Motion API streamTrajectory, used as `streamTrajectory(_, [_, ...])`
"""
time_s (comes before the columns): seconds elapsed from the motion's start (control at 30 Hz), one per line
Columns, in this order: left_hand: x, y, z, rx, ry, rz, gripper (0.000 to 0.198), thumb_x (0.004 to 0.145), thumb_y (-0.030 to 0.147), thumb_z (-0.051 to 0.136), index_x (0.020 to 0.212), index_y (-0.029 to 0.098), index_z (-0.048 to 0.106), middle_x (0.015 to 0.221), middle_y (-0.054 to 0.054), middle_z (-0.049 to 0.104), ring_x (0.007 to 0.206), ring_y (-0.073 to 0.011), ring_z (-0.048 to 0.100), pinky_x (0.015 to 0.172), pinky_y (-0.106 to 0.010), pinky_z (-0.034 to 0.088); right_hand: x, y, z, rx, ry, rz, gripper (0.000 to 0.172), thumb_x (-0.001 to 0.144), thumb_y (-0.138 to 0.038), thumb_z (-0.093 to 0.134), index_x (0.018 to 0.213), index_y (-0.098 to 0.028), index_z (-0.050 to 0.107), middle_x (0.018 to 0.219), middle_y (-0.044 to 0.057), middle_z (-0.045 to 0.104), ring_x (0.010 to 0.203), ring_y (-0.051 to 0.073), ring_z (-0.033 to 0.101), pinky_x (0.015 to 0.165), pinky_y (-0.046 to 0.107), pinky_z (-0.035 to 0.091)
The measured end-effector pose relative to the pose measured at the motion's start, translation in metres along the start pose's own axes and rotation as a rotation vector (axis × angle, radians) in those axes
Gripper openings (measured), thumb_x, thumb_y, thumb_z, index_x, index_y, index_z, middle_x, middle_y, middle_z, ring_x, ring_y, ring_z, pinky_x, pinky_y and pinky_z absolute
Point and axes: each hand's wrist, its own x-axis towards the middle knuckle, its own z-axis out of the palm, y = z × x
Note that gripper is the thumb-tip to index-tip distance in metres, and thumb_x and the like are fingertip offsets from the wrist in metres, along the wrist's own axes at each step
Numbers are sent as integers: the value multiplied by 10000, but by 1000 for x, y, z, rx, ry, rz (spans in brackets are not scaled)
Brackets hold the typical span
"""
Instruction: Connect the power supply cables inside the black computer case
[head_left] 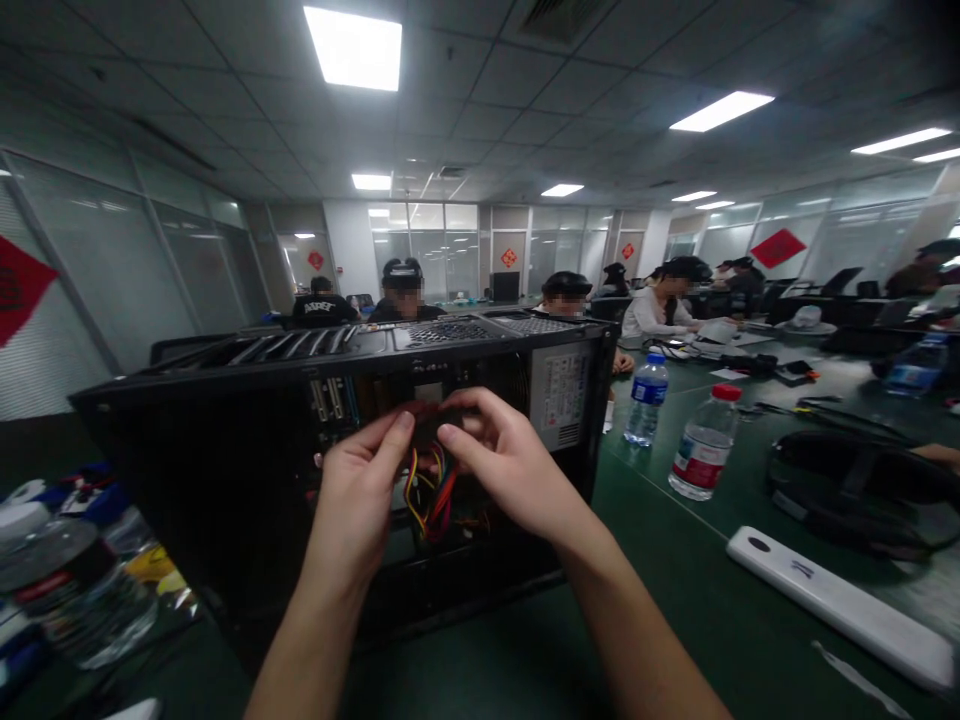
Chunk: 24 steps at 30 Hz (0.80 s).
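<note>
In front of me a black computer case (225, 430) stands on the green table, its open side facing me. A bundle of yellow, red and black power cables (431, 505) hangs in a loop in the opening, between my hands. My left hand (364, 470) is closed, thumb against fingers, at the upper left end of the cables. My right hand (502, 450) pinches from the other side with curled fingers, close to the left fingertips. A dark part lies between the fingertips, mostly hidden. The power supply (559, 395) with a white label sits at the case's upper right.
Right of the case stand a blue-capped water bottle (646, 400) and a red-capped bottle (705, 445). A white elongated device (836, 600) and a black headset (862, 490) lie nearer right. Another large bottle (71, 580) is at left. Several people sit beyond the case.
</note>
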Motion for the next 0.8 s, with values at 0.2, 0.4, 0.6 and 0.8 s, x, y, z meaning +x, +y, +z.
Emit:
streamTrajectory(0.2, [-7, 2, 12, -209, 104, 40, 390, 681, 379, 818, 992, 149, 764, 1037, -104, 759, 725, -160, 706, 562, -199, 533, -1, 0, 13, 52, 67, -14, 239, 858, -337, 652, 1042, -203, 579, 636, -63, 601, 573, 108, 615, 541, 208, 527])
streamTrajectory(0.4, [-13, -2, 23, -267, 225, 163, 321, 735, 368, 786, 984, 167, 768, 1043, -91, 760, 953, -205, 713, 836, -283, 575, -5, 8, 31, -119, 233, -168, 241, 904, -313, 601, 1127, -219, 598, 735, -20, 656, 667, 140, 658, 630, 241, 561])
streamTrajectory(0.6, [-25, -10, 36, -200, 390, 309, 317, 814, 426, 705, 1034, 203, 757, 1144, -73, 733, 1067, -210, 682, 905, -287, 554, -12, 14, 46, -303, 397, -286, 363, 934, -299, 560, 1290, -233, 586, 980, 55, 704, 848, 188, 676, 759, 307, 565])
streamTrajectory(0.8, [-35, -14, 41, -310, 382, 232, 417, 861, 521, 609, 1101, 205, 737, 1157, -78, 726, 1042, -217, 692, 909, -292, 545, -11, 17, 55, -238, 403, -364, 314, 955, -259, 523, 1249, -268, 634, 1302, 38, 634, 1211, 215, 580, 1006, 349, 488])
